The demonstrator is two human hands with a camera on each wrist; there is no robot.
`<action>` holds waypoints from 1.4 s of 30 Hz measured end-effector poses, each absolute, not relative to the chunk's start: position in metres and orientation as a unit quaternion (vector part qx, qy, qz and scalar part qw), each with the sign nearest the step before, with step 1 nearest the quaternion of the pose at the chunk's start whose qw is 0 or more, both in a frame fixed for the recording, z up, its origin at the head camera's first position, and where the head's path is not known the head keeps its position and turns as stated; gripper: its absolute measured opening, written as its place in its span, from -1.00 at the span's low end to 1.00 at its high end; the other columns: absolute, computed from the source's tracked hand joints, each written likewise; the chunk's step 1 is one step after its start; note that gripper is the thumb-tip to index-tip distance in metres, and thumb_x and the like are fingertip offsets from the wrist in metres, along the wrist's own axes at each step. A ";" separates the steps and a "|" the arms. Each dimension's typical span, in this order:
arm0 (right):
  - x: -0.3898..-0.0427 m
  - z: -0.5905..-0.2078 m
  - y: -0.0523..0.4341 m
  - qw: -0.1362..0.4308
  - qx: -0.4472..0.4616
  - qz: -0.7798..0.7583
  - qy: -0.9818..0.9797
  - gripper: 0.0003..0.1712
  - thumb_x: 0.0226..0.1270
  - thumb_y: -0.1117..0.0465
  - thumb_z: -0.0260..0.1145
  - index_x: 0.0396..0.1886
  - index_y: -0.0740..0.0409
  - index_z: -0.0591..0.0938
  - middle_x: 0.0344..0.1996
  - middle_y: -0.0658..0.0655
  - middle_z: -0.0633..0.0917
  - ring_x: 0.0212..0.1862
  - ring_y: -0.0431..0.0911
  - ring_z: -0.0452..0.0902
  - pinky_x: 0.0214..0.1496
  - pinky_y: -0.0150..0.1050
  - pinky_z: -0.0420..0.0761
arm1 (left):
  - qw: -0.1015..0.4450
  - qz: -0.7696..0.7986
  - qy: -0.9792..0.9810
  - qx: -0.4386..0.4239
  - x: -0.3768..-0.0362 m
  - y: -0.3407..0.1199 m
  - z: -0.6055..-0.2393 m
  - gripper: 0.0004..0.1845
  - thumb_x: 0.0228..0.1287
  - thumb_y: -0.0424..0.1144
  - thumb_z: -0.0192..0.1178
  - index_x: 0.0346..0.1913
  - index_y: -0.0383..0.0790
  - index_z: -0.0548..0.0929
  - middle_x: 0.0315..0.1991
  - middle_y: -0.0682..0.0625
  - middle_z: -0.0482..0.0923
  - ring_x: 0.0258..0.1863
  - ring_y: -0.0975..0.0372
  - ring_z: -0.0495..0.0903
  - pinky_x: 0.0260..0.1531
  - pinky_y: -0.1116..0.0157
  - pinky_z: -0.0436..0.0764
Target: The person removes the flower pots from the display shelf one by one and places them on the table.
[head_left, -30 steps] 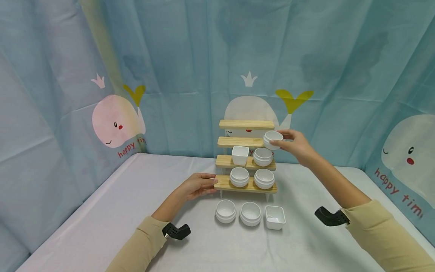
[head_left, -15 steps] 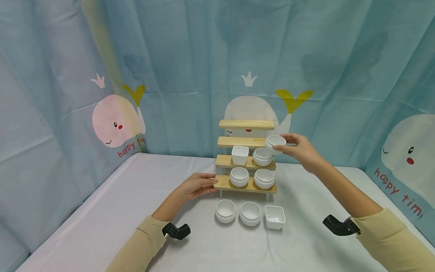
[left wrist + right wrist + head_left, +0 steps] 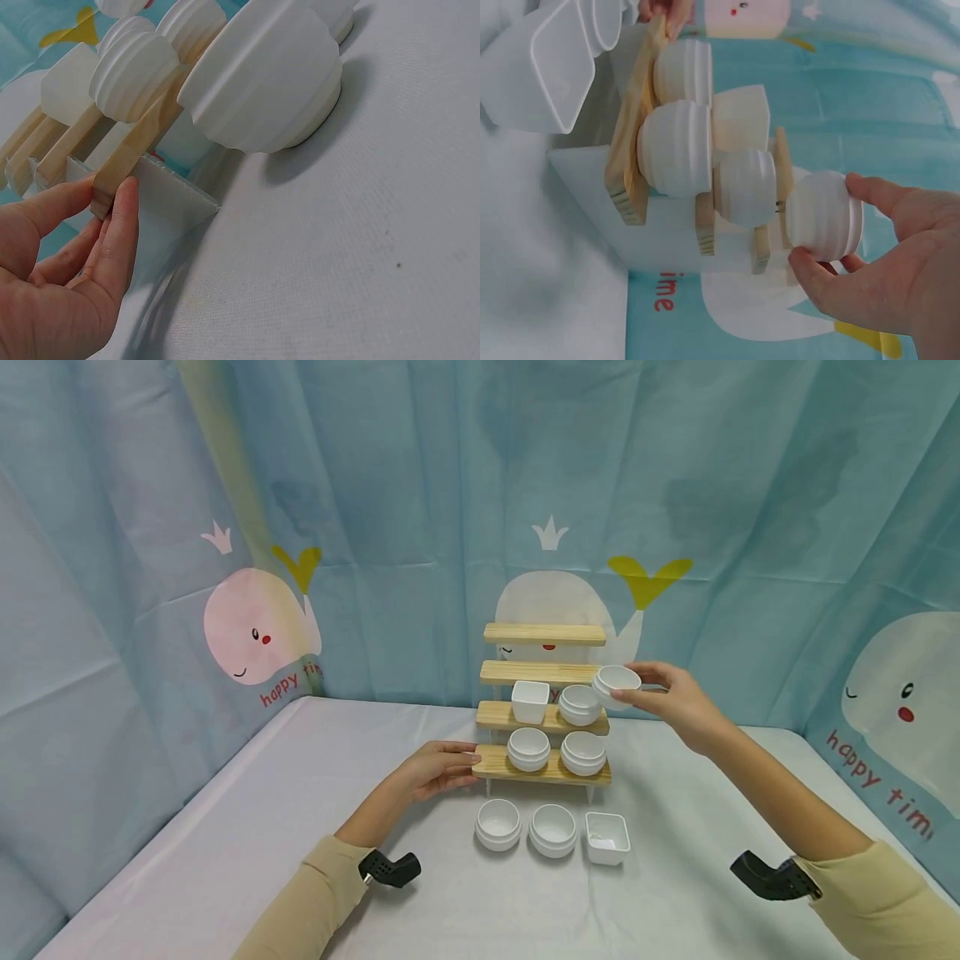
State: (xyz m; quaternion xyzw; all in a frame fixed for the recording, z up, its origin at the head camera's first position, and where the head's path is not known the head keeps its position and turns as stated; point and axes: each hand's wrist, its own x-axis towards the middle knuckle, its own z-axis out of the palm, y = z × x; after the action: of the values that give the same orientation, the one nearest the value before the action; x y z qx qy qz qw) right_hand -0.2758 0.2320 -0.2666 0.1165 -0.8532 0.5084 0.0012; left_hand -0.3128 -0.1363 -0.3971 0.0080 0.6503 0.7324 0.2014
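A round white bowl [image 3: 617,683] is gripped between the thumb and fingers of my right hand [image 3: 678,702], beside the right end of the stand's upper tiers. My left hand [image 3: 437,770] pinches the left end of the lowest wooden shelf [image 3: 124,165] of the tiered stand. Two round white bowls [image 3: 528,750] sit on that lowest shelf. One tier up [image 3: 495,716], a square white bowl [image 3: 530,702] stands left of another round bowl [image 3: 580,705]. The two upper shelves [image 3: 543,634] bear nothing.
On the white-covered table [image 3: 660,910], in front of the stand, are two round bowls [image 3: 498,825] and a square bowl [image 3: 607,839] in a row. A blue curtain [image 3: 390,527] with whale prints hangs behind. Each sleeve carries a black wrist device [image 3: 776,877].
My right hand has moved the round bowl a little right and downward, away from the second shelf from the top. My left hand has stayed at the lowest shelf.
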 end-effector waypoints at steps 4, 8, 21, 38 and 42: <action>-0.272 -0.268 0.234 0.000 0.121 0.508 -0.853 -0.18 0.56 0.08 0.35 0.61 0.34 0.26 0.42 0.31 0.42 0.34 0.09 0.46 0.29 -0.26 0.57 | 0.202 0.735 0.647 0.007 -0.313 -0.136 -0.397 -0.47 0.53 -0.46 0.20 0.46 -0.55 0.39 -0.08 -0.14 0.68 -0.26 0.26 0.77 -0.17 0.39 0.83; -0.268 -0.268 0.235 0.000 0.120 0.506 -0.854 -0.19 0.55 0.06 0.37 0.59 0.34 0.29 0.39 0.30 0.45 0.29 0.03 0.51 0.37 -0.12 0.54 | 0.202 0.736 0.646 0.009 -0.313 -0.137 -0.397 -0.48 0.53 -0.47 0.20 0.46 -0.56 0.39 -0.09 -0.14 0.68 -0.27 0.26 0.77 -0.17 0.39 0.83; -0.255 -0.275 0.243 0.002 0.121 0.508 -0.853 -0.20 0.53 0.06 0.41 0.58 0.30 0.32 0.40 0.26 0.46 0.06 -0.35 0.58 0.40 -0.09 0.49 | 0.199 0.734 0.650 0.003 -0.313 -0.136 -0.397 -0.47 0.52 -0.46 0.22 0.46 -0.55 0.40 -0.08 -0.15 0.67 -0.26 0.25 0.77 -0.16 0.38 0.83; -0.229 -0.282 0.257 0.000 0.117 0.505 -0.855 -0.19 0.54 0.06 0.40 0.59 0.29 0.30 0.45 0.25 0.42 0.04 -0.50 0.60 0.44 0.04 0.46 | 0.200 0.731 0.653 0.000 -0.312 -0.135 -0.395 -0.46 0.52 -0.45 0.23 0.46 -0.54 0.40 -0.04 -0.16 0.67 -0.24 0.24 0.77 -0.13 0.37 0.83; -0.225 -0.285 0.261 -0.002 0.119 0.499 -0.859 -0.19 0.57 0.06 0.38 0.61 0.28 0.27 0.49 0.28 0.38 0.06 -0.52 0.57 0.38 -0.12 0.52 | 0.199 0.729 0.655 -0.002 -0.313 -0.135 -0.396 -0.47 0.52 -0.45 0.23 0.46 -0.53 0.41 -0.04 -0.15 0.67 -0.24 0.24 0.77 -0.14 0.37 0.83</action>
State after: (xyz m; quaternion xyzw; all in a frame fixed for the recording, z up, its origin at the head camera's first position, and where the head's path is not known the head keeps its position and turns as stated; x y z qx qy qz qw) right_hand -0.2249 0.2610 -0.2852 0.1189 -0.8587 0.4985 -0.0015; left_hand -0.3127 -0.1352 -0.3958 -0.0021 0.6546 0.7293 0.1992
